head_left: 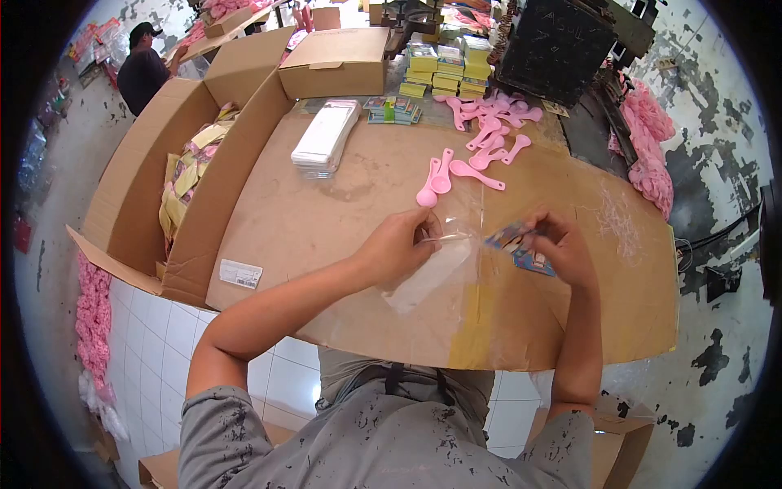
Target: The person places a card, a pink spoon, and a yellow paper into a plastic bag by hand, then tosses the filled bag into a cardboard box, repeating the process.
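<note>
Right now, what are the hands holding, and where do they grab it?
The left hand pinches a clear plastic bag at its top edge. The right hand holds colourful cards by their right end.

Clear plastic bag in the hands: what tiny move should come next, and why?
Probably slide the colourful printed card into the top of the clear plastic bag. The left hand pinches the bag's top edge over the brown cardboard sheet. The right hand holds the card right beside that edge, pointing toward it, not yet inside.
</note>
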`<control>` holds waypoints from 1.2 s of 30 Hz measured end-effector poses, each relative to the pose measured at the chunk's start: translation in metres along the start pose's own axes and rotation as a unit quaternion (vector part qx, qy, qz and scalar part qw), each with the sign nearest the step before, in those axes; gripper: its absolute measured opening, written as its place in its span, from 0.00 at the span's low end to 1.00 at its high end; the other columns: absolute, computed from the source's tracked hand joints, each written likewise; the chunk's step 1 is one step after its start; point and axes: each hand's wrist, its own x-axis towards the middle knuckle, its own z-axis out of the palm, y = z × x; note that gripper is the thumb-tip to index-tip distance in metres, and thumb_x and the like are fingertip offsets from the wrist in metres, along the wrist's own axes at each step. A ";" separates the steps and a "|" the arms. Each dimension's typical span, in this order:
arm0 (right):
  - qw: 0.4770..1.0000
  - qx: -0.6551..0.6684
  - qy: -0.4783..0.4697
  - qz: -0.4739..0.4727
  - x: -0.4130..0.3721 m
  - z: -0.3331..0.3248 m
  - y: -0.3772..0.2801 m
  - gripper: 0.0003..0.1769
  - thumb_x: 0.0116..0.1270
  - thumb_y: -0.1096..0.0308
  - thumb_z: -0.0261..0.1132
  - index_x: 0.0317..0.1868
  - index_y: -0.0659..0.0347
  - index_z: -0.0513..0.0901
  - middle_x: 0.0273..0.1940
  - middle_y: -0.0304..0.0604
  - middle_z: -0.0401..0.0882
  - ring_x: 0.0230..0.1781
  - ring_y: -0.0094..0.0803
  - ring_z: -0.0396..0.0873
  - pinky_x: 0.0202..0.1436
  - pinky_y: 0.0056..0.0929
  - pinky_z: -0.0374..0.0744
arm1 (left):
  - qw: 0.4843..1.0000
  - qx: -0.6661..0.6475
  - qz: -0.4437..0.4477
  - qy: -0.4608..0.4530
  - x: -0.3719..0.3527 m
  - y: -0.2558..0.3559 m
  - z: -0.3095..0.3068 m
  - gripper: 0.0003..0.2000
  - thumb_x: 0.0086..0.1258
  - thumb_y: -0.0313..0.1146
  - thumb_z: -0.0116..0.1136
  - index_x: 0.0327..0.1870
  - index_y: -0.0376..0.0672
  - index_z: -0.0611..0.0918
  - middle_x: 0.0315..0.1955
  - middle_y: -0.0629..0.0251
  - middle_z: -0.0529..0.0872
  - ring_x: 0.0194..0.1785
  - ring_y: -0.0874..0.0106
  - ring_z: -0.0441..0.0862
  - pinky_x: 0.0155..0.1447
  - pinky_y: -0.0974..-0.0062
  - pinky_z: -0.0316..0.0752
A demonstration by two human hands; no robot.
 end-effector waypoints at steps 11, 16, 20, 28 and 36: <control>0.971 -0.147 -0.165 -0.096 0.007 0.063 0.003 0.10 0.60 0.81 0.65 0.43 0.63 0.82 0.45 0.43 0.87 0.50 0.34 0.85 0.57 0.34 0.81 | 0.977 -0.210 0.005 0.018 -0.005 -0.014 -0.002 0.22 0.71 0.21 0.70 0.65 0.34 0.79 0.40 0.63 0.89 0.43 0.79 0.86 0.49 0.78 0.81; 0.972 -0.183 -0.129 -0.067 0.008 0.066 0.015 0.13 0.60 0.82 0.64 0.45 0.64 0.83 0.45 0.43 0.87 0.49 0.36 0.86 0.54 0.32 0.82 | 0.985 -0.158 0.047 0.051 -0.002 -0.026 -0.011 0.15 0.75 0.24 0.66 0.60 0.31 0.82 0.40 0.60 0.91 0.44 0.78 0.88 0.50 0.78 0.82; 0.972 -0.207 -0.070 -0.086 0.008 0.063 0.017 0.15 0.62 0.84 0.64 0.49 0.64 0.84 0.47 0.44 0.86 0.50 0.33 0.87 0.53 0.30 0.84 | 0.948 -0.317 -0.010 0.010 -0.003 -0.006 -0.031 0.10 0.79 0.29 0.64 0.53 0.32 0.84 0.42 0.62 0.91 0.45 0.76 0.90 0.50 0.76 0.84; 0.988 -0.008 0.151 -0.038 0.009 0.070 0.003 0.24 0.71 0.80 0.71 0.65 0.66 0.78 0.53 0.44 0.86 0.52 0.26 0.86 0.54 0.26 0.85 | 0.935 -0.352 -0.030 -0.037 -0.007 -0.005 -0.020 0.10 0.79 0.31 0.66 0.50 0.32 0.86 0.40 0.57 0.93 0.43 0.73 0.92 0.49 0.77 0.86; 0.993 -0.023 0.089 -0.075 0.002 0.072 0.011 0.23 0.72 0.79 0.71 0.66 0.64 0.80 0.55 0.43 0.87 0.55 0.25 0.85 0.58 0.28 0.83 | 0.943 -0.327 -0.032 -0.043 -0.010 -0.007 -0.012 0.09 0.79 0.29 0.66 0.51 0.30 0.87 0.42 0.57 0.94 0.45 0.74 0.91 0.52 0.76 0.86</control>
